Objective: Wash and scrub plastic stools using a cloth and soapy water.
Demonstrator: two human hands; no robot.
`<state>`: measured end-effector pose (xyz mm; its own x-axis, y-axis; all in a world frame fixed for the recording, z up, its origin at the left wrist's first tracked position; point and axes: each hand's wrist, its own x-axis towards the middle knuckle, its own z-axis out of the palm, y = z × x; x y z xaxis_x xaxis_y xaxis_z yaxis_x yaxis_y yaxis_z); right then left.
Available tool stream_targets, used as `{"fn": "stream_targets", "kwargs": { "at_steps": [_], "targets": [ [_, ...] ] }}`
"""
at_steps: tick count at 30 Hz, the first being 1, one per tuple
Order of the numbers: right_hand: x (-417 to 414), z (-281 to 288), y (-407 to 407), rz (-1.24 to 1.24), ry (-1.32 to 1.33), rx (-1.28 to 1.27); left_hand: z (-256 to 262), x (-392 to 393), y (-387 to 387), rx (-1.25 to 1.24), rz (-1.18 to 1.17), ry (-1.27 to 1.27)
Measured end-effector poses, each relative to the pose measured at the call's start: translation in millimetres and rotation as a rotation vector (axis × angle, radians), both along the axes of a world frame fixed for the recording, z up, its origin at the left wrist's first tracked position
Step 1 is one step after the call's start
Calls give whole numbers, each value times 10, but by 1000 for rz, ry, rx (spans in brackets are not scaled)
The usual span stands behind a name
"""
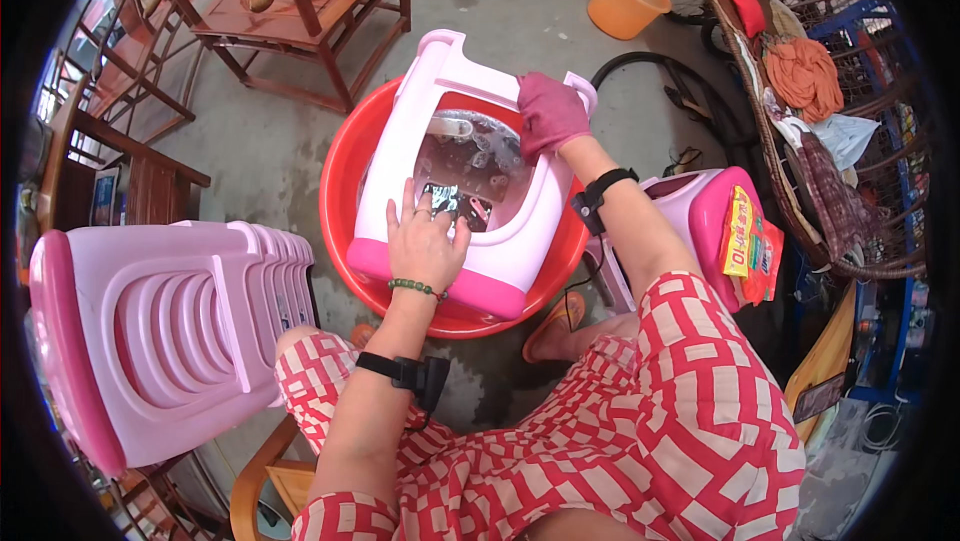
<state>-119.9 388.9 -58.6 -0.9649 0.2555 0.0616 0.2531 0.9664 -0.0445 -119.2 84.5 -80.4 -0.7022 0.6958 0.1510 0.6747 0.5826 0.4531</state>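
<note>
A pink plastic stool [390,173] with a darker pink seat lies tilted across a red plastic basin [337,256], its legs pointing away from me. My left hand [426,245] lies on the stool near the seat end, fingers spread, some over the side opening. A wine-red cloth or mitt [551,110] covers my right hand [559,125], which presses on the stool's far right leg beside the crossbar. The cloth hides its fingers. Through the opening I see murky, foamy water [472,158] in the basin.
Stacked pink stools [172,331] stand at left. Another pink stool [705,218] at right bears a yellow-and-red packet [742,241]. An orange bucket [626,1], a wooden armchair [300,8] and a wicker lounger [757,113] holding cloths surround the basin. The floor is partly wet.
</note>
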Motion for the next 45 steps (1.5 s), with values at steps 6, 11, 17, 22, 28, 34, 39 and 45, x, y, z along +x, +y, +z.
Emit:
{"fn": "stream_targets", "kwargs": {
  "at_steps": [6,11,17,22,28,34,39,45],
  "targets": [
    [18,-412,-35,-295,91,383,-34,22,-3,-15,1,15],
    [-22,-477,63,-283,137,238,25,-6,-42,-36,31,-16],
    [-11,-285,283,-259,136,-213,-23,5,22,-26,30,10],
    [269,68,-161,-98,108,-440,-20,-11,-37,-87,38,7],
    [803,51,-406,-67,12,-729,-46,15,53,-37,31,19],
    [1324,216,-435,-297,54,-1321,-45,-21,-18,-102,28,7],
    [1289,649,-588,-338,658,-1601,-62,-23,-11,-47,35,9],
    [884,-318,-1115,-414,635,-310,-48,-17,-4,-58,29,11]
  ]
}}
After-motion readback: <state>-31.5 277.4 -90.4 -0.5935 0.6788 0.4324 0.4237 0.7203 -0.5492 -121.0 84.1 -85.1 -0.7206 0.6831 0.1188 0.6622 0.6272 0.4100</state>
